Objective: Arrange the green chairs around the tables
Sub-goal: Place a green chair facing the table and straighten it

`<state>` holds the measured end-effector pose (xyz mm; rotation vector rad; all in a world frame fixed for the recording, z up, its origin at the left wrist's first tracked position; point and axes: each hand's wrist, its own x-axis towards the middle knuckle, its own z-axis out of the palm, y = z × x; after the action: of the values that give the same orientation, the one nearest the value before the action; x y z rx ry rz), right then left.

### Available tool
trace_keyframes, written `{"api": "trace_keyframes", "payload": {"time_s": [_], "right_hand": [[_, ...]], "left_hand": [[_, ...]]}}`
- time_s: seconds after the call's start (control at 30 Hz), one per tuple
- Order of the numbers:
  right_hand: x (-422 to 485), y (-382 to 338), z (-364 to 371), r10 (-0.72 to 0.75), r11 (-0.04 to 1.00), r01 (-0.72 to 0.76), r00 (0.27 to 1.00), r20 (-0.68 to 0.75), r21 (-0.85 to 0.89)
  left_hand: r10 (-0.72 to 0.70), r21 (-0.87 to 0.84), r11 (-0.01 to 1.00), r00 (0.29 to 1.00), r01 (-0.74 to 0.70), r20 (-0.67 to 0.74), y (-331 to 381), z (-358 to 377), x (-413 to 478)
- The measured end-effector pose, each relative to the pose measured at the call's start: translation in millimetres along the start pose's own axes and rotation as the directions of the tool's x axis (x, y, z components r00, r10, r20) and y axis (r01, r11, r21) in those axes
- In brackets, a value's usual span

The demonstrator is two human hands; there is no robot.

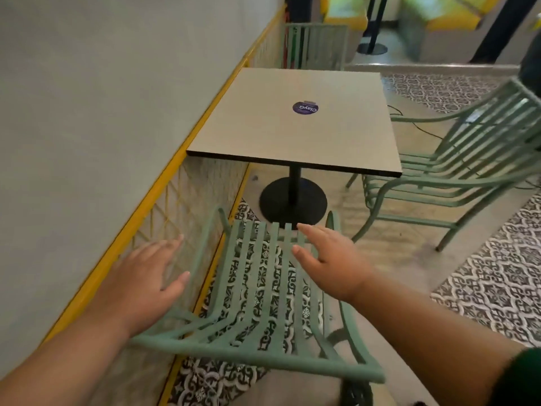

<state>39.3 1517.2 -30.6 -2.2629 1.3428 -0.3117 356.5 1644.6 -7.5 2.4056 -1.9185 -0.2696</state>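
A green slatted metal chair (263, 303) stands right below me, its seat facing the square beige table (292, 127) on a black pedestal base. My left hand (143, 282) hovers over the chair's left armrest, fingers spread, holding nothing. Above the seat's front right, my right hand (330, 259) is also open and empty. A second green chair (456, 159) stands at the table's right side, partly tucked under the top. A third green chair (316, 45) is at the table's far end.
A grey wall with a yellow rail and yellow mesh panel (181, 206) runs along the left. Patterned floor tiles (497, 282) lie to the right. A person's dark legs (497, 30) and yellow seating (345, 13) are at the back.
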Motion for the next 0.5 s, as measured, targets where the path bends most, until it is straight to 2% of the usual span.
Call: {"api": "trace_keyframes", "payload": {"time_s": [0.27,0.5], "right_hand": [[-63.6,-1.0,17.1,0.122,0.992,-0.123,0.992,-0.041,-0.008],[-104.3,22.8,50.7,0.175,0.984,-0.173,0.983,0.052,-0.028]], "left_hand": [[0.050,-0.071,0.996,0.999,-0.050,0.000,0.4,21.0,-25.1],[0.020,-0.101,0.995,1.000,-0.021,-0.006,12.9,60.0,-37.0]]}}
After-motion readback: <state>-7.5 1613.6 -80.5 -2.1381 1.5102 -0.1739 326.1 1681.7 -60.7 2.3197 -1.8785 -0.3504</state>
